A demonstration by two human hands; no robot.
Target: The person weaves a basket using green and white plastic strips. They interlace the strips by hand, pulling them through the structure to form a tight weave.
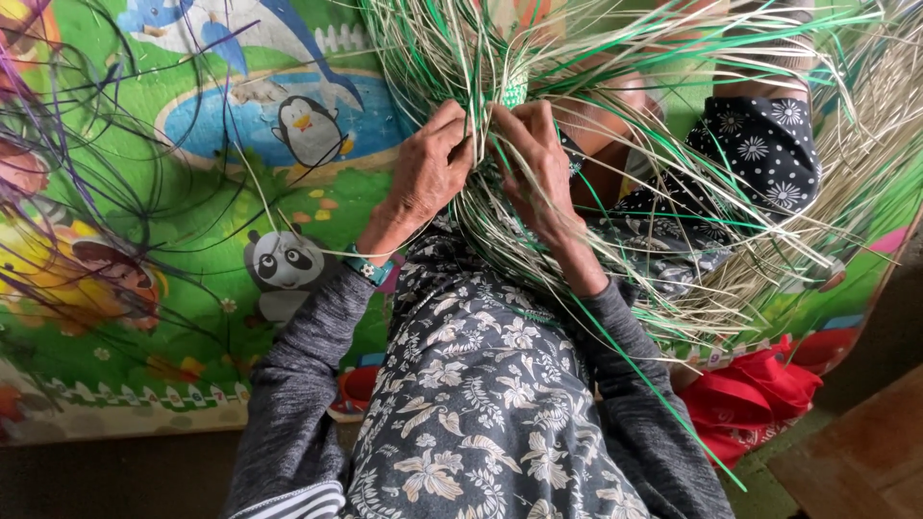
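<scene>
My left hand point(428, 173) and my right hand point(536, 168) are side by side, fingers curled into a dense bunch of pale straw strips point(538, 58) mixed with green ones. Both pinch strands where a small woven green-and-white piece point(514, 91) begins, just above the fingertips. Loose strips fan out over my lap and to the right, and one long green strip point(654, 384) trails down over my right sleeve. I wear grey sleeves and a floral dress point(481, 384); a teal band point(368, 267) is on my left wrist.
A bright play mat point(192, 192) with penguin and panda pictures lies underneath. Thin purple and dark strands point(58, 144) sprawl at the left. A red cloth bag point(750, 399) sits at the lower right beside a wooden floor edge point(865, 452). More straw point(875, 115) piles up at the right.
</scene>
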